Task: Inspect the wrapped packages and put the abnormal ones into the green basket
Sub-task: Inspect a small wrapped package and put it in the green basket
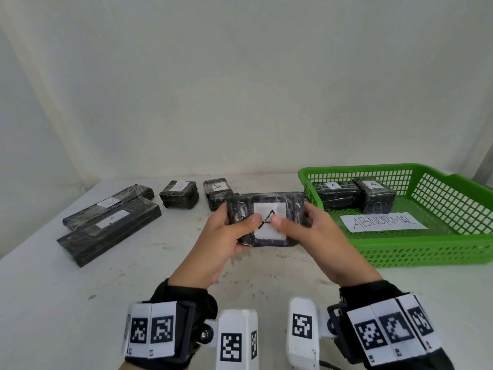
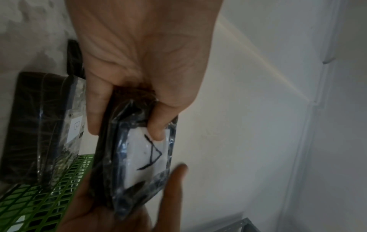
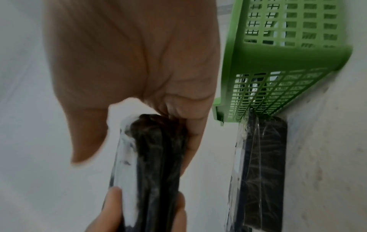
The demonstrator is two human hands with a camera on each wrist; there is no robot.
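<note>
Both hands are up over the table (image 1: 66, 303), sharing one black wrapped package (image 1: 293, 204): the left hand (image 1: 216, 244) clamps its left end, thumb on the white label (image 1: 269, 231), and the right hand (image 1: 320, 244) grips the right end, thumb on that label too, half covering the inked letter. It's held clear of the tabletop, tilted toward the camera, with bare table between the wrists and the package. Just to the right sits the green basket (image 1: 426, 252), its near wall close to the right hand; inside, a paper sign reading ABNORMAL (image 1: 384, 222) and two wrapped packages (image 1: 337, 194) against the back wall. Behind the held package another small one (image 1: 213, 189) is partly hidden, next to a second small package (image 1: 179, 194). Far left, two long flat packages (image 1: 106, 231) lie side by side, touching. Labels out there are too small to read surely. Beyond, only a plain pale wall (image 1: 240, 76).
</note>
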